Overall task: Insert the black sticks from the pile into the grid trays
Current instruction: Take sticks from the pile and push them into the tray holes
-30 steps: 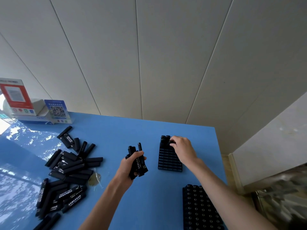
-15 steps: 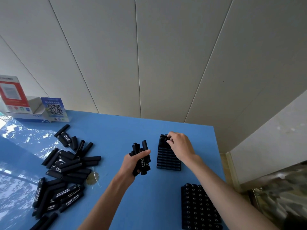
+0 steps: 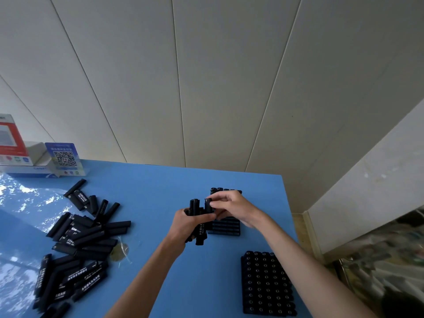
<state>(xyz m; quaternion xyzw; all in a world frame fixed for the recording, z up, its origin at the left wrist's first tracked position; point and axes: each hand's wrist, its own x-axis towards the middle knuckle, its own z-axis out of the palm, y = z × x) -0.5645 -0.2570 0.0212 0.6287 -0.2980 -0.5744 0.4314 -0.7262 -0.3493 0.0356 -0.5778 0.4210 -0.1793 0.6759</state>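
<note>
Nearest the person, a full grid tray (image 3: 267,283) sits at the bench's (image 3: 160,184) right front, every cell showing a stick top. Beyond it and a little left, the left hand (image 3: 185,222) is curled round a bundle of sticks (image 3: 199,222) held upright. The right hand (image 3: 231,208) reaches across and pinches the top of one stick (image 3: 208,206) in that bundle between thumb and fingertips.

Judged from this, the step in hand is drawing a single stick free. It is best pulled straight up along its length, with the left grip loosened only slightly so the neighbours stay put.

Just beyond the bundle lies the far grid tray (image 3: 226,227), with sticks only in its farthest row. The loose pile (image 3: 78,244) lies well to the left of the bundle.
</note>
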